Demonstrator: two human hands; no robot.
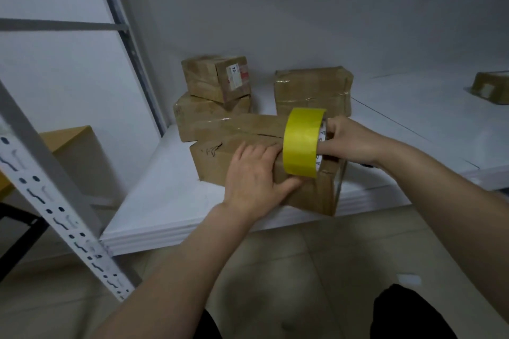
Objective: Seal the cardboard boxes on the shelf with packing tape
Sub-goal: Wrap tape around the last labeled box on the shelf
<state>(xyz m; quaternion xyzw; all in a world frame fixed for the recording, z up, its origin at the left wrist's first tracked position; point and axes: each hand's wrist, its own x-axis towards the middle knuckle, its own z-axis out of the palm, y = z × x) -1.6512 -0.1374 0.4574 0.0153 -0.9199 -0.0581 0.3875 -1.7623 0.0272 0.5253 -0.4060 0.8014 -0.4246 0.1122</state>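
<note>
A brown cardboard box (217, 157) lies at the front of the white shelf (165, 201), its top flaps meeting along a seam. My left hand (253, 176) presses flat on the box's top and front edge, with the thumb spread along the front face. My right hand (349, 140) grips a yellow roll of packing tape (301, 143), fingers through its core, held upright against the right part of the box's top.
Behind stand two stacked boxes (214, 85) and a taped box (311, 88); another box (490, 87) lies far right. A perforated white shelf post (49, 187) slants at the left. A tan box (80, 157) is beyond it. Tiled floor lies below.
</note>
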